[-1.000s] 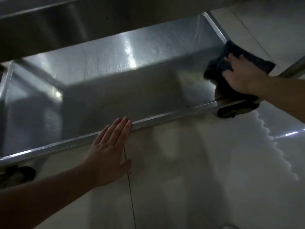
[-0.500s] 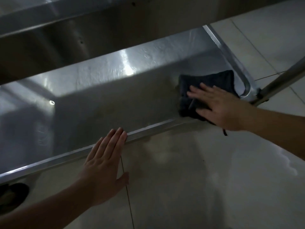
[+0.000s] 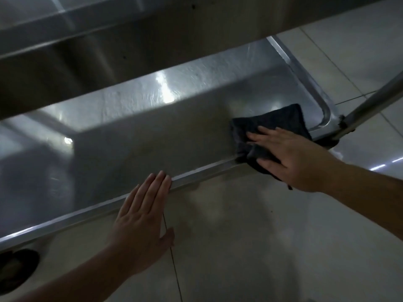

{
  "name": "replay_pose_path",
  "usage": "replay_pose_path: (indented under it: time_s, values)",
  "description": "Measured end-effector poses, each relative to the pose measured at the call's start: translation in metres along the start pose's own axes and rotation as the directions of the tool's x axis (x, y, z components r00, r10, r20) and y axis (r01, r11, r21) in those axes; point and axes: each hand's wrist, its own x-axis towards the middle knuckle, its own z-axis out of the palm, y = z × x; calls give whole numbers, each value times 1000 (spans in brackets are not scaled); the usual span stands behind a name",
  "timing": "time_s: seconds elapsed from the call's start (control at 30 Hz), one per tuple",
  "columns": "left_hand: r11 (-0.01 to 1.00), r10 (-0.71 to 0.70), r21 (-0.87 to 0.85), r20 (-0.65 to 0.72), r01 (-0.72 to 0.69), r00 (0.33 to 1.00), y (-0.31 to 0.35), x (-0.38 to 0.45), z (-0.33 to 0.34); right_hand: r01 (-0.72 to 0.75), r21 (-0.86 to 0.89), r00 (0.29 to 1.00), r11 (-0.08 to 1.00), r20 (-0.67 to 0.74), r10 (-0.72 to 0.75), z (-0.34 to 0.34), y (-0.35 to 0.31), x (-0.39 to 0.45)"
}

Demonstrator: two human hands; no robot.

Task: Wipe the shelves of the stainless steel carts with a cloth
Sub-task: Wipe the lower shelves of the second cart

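Note:
The lower shelf (image 3: 139, 136) of a stainless steel cart stretches across the view, its raised front rim running from lower left to right. A dark folded cloth (image 3: 272, 120) lies on the shelf near its right front corner. My right hand (image 3: 290, 158) presses flat on the cloth with straight fingers, the palm over the front rim. My left hand (image 3: 141, 219) is flat, its fingertips touching the front rim near the middle.
An upper cart shelf (image 3: 109, 40) overhangs the far half of the lower one. A steel leg tube (image 3: 375, 101) rises at the right corner. A dark caster (image 3: 15, 269) sits at lower left. Pale tiled floor (image 3: 250, 247) lies in front.
My right hand went from gripping the bunched cloth at the right corner rim to pressing it flat on the shelf, a little further left. My left hand stayed on the rim.

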Motion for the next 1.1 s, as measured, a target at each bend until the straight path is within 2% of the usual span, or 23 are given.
replay_pose_path:
  time_s: [0.13,0.23,0.43,0.53,0.63,0.73,0.83,0.9,0.93,1.0,1.1]
  values:
    - [1000,6,-6,-15,-6,1000,-1,2,-1,-211,-111,977,971,-12,211,-3,37,-16]
    - [1000,14,-19,-19,-14,1000,-3,1,0,-362,-62,932,930,-38,360,-5,51,13]
    - [999,30,-16,-18,-30,999,-4,1,-1,-526,-20,840,850,-166,516,-35,105,114]
    - [1000,11,-13,22,-11,1000,-1,2,-4,-558,0,813,830,-203,546,-39,104,146]
    - [1000,-7,5,50,6,999,0,1,-5,-395,25,902,918,-177,393,-26,47,155]
    - [1000,-11,16,45,10,999,0,-1,-4,-116,-30,991,993,-74,113,-1,-21,137]
    - [1000,2,21,29,-2,1000,-3,-2,-1,162,-35,986,986,52,-160,18,-46,108]
    - [1000,9,7,23,-9,1000,-3,-3,0,192,-14,980,981,54,-192,13,-23,98]
    - [1000,11,-1,21,-11,1000,-3,-3,0,146,-26,989,989,21,-145,9,-5,96]
    - [1000,6,-5,15,-6,1000,-3,-2,0,-70,-42,994,997,-85,66,-4,39,94]
    - [1000,-6,-11,16,6,1000,0,-1,0,-427,9,884,904,-206,420,-16,86,91]
